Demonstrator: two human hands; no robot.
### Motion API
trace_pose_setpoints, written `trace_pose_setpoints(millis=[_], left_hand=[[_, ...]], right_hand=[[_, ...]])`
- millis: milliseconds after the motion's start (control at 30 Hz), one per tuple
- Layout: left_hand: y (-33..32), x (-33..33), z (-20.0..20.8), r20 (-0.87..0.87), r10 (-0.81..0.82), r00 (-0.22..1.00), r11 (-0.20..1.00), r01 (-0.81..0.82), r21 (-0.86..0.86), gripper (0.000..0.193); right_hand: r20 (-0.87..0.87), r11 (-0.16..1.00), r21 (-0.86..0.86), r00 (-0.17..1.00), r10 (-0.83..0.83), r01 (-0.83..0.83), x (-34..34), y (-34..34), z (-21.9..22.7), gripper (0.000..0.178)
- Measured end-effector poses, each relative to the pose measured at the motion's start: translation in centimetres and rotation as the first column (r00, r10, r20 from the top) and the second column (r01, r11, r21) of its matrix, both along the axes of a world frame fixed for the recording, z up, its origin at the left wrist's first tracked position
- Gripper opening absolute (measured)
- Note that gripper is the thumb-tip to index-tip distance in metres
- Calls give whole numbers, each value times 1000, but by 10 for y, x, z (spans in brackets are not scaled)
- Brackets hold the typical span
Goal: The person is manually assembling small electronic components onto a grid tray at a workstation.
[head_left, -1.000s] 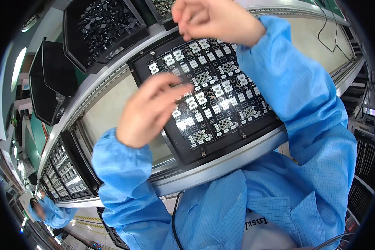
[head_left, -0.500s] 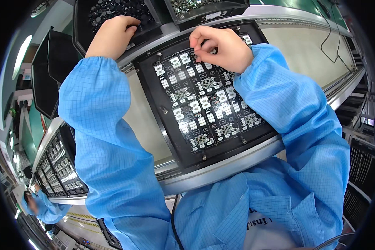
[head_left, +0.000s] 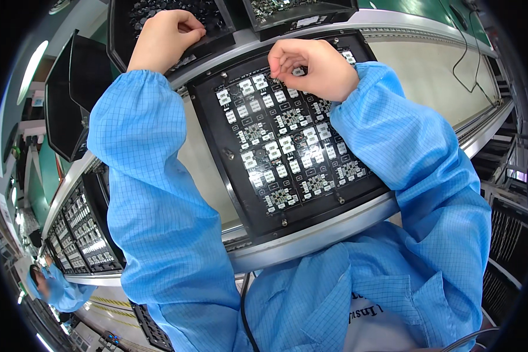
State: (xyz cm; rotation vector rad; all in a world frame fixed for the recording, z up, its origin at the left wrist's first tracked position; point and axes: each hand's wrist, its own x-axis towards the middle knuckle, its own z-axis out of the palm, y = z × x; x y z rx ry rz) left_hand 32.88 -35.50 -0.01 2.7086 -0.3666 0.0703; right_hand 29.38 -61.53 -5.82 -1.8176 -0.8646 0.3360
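A black carrier frame (head_left: pixel 240 202) holds a dark circuit board panel (head_left: pixel 281 126) with many white connectors and small parts on it. Over the panel's far edge, my right hand (head_left: pixel 317 67) pinches thumb and forefinger together just above the board; whatever is between the fingertips is too small to name. My left hand (head_left: pixel 164 38) is at the near right part of a black bin (head_left: pixel 220 44) of small dark round parts (head_left: pixel 149 12). Its fingers are curled together, and their tips hide anything they hold.
A second black bin (head_left: pixel 299 12) of small shiny parts stands at the far side. Metal rails (head_left: pixel 317 232) run along the conveyor line. To the left are an empty-looking black tray (head_left: pixel 67 97) and more populated carriers (head_left: pixel 82 234). Another person in blue (head_left: pixel 64 290) works further down the line.
My left hand has moved slightly up and to the right, its fingers more curled. My right hand stays nearly in place, still pinching. The carrier appears shifted slightly left.
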Motion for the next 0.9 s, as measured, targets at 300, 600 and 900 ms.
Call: trace_pose_setpoints(millis=[300, 600, 900], left_hand=[[-3, 15, -9, -9, -29, 1000, 995, 28, -98, 16], [-5, -32, 11, 27, 76, 997, 865, -53, -498, 21], [-30, -88, 3, -97, -37, 995, 691, -44, -722, 20]], right_hand=[[393, 962, -247, 920, -7, 113, -7, -7, 2, 17], [538, 973, -222, 839, 76, 55, -5, -3, -2, 20], [585, 975, -224, 800, 132, 3, -7, -2, 1, 21]])
